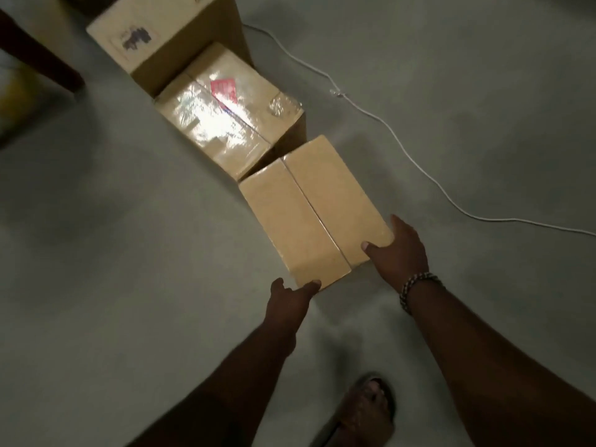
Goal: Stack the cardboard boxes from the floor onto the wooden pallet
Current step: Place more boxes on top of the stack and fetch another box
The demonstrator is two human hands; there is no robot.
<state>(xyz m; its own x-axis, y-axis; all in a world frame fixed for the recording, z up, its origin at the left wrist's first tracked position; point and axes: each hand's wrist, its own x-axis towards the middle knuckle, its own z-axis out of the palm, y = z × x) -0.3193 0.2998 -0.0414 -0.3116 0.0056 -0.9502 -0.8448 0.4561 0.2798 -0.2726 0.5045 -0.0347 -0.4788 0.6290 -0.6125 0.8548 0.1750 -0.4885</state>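
A plain cardboard box with a taped centre seam lies nearest me on the grey floor. My left hand grips its near left corner, thumb on top. My right hand grips its near right corner, thumb on the lid and fingers down the side. Touching its far end is a glossy tape-wrapped box with a red label. Behind that stands a larger box with a dark printed sticker. No wooden pallet shows in this view.
A white cable snakes over the floor to the right of the boxes. A dark furniture leg slants in at the upper left. My sandalled foot is at the bottom edge.
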